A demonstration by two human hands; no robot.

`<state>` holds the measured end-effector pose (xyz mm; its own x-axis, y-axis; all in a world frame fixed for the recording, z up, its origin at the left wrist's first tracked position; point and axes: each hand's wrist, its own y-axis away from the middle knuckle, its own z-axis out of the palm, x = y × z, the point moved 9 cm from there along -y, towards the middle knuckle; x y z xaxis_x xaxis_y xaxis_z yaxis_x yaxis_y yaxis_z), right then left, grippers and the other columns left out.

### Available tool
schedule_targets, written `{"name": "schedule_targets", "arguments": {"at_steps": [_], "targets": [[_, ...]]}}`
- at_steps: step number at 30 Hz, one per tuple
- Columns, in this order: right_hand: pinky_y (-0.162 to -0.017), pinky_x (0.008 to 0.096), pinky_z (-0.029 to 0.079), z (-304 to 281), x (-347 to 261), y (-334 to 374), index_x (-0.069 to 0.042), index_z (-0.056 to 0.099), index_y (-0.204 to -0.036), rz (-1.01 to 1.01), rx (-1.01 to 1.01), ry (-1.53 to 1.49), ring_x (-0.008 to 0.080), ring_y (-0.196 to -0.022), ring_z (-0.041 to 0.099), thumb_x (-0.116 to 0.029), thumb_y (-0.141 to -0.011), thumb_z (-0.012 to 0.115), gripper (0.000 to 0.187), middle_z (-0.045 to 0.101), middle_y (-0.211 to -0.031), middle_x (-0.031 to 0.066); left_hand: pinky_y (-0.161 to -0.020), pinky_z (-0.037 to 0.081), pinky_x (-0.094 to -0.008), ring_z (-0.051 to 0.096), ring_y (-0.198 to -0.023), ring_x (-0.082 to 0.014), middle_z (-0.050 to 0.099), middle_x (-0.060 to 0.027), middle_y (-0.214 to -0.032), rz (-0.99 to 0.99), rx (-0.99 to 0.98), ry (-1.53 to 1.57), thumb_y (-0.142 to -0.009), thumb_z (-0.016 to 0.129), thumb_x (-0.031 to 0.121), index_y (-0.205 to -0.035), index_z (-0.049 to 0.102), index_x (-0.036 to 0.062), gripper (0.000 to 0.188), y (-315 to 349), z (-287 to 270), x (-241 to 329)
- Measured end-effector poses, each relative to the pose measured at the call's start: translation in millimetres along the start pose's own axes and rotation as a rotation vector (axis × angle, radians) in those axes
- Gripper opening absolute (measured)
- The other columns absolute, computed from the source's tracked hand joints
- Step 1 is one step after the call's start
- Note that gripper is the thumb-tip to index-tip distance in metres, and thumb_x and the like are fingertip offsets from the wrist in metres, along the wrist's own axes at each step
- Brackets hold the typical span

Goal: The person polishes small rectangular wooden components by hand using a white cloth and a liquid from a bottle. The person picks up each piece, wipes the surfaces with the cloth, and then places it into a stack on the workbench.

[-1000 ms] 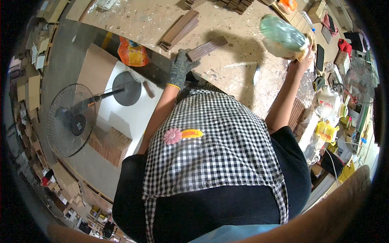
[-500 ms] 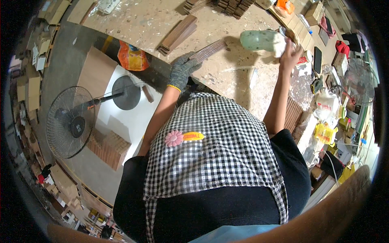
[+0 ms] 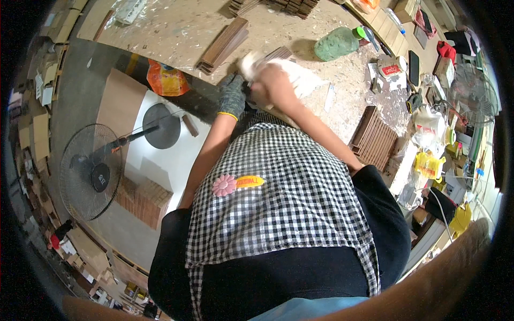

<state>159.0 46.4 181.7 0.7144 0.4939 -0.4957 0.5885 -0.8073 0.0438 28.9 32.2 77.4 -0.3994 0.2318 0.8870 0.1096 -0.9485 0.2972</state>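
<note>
My left hand [image 3: 232, 96], in a grey knit glove with a yellow cuff, grips the near end of a brown wooden slat [image 3: 280, 52] at the table's edge. My bare right hand [image 3: 276, 85] is closed on a white cloth [image 3: 300, 77] and presses it over the slat. Hand and cloth are smeared by motion and cover most of the slat; only its far end shows. Beyond them, a translucent green bottle [image 3: 334, 45] with a bright green cap is on the table. A small stack of brown slats [image 3: 225, 45] lies left of the cloth.
The worktable [image 3: 176, 40] is paint-spotted. More ribbed wood pieces [image 3: 375, 138] lie near my right forearm. A phone [image 3: 414, 68] and a white container with a red label [image 3: 392, 68] sit at the right. A standing fan [image 3: 99, 174] and an orange bag [image 3: 167, 78] are at left.
My right hand has come left from beside the bottle, bringing the white cloth onto the slat. The bottle is now free of the hand, its green cap showing. My left hand keeps its grip.
</note>
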Motion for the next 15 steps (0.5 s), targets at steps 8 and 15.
{"name": "schedule_targets", "arguments": {"at_steps": [8,15], "targets": [[-0.110,0.0481,0.041,-26,83,14,0.000,0.055,-0.131,0.164,0.542,0.412,0.0367,-0.125,0.053,-0.009,-0.093,0.056,0.039,0.058,-0.126,0.0250,-0.080,0.062,-0.0410,0.065,-0.091,-0.0268,0.065,-0.0138,-0.104,-0.232,0.084,0.241,-0.097,0.060,0.014,-0.102,0.062,-0.0059,0.021,16,48,24],[-0.108,0.0457,0.042,4,87,17,-0.015,0.060,-0.132,0.068,0.329,0.377,0.0320,-0.126,0.054,-0.007,-0.089,0.055,0.044,0.052,-0.143,0.0137,-0.079,0.061,-0.0385,0.064,-0.090,-0.0273,0.063,-0.0157,-0.106,-0.240,0.090,-0.121,-0.098,0.060,0.018,-0.104,0.061,-0.0071,0.026,22,32,10]]}}
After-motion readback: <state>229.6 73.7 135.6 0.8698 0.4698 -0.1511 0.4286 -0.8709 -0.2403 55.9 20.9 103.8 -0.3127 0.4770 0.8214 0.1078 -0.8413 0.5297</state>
